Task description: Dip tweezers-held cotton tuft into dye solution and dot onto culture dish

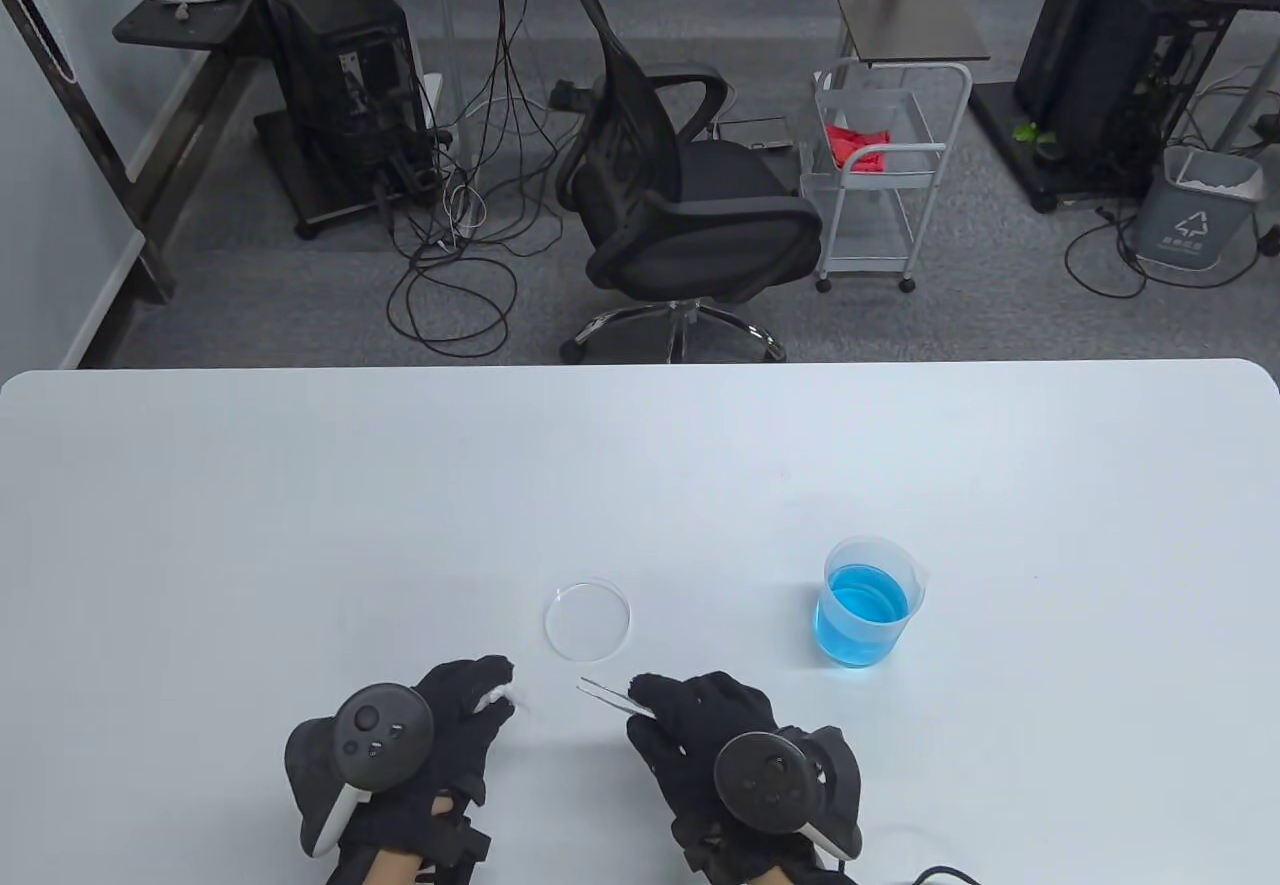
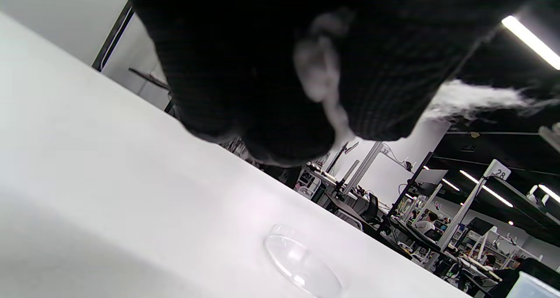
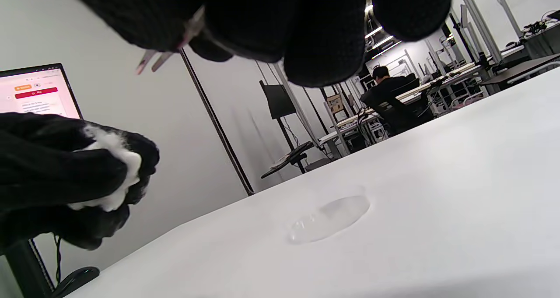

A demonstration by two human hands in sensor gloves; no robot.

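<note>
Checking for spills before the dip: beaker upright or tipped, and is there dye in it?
Upright, holding dye. In the table view the beaker stands on its base on the table, right of the culture dish, with blue liquid filling most of it.

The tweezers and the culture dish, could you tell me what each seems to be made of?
Tweezers: probably bare metal, thin, silvery and shiny.
Culture dish: clear glass or plastic; the table shows through it, and I cannot tell which.

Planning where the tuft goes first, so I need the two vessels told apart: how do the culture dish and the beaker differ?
The culture dish is flat, shallow and empty; the beaker is taller and holds blue dye solution. The dish lies just beyond the tweezers; the beaker stands farther to the right. Both are clear and rest upright on the white table.
</note>
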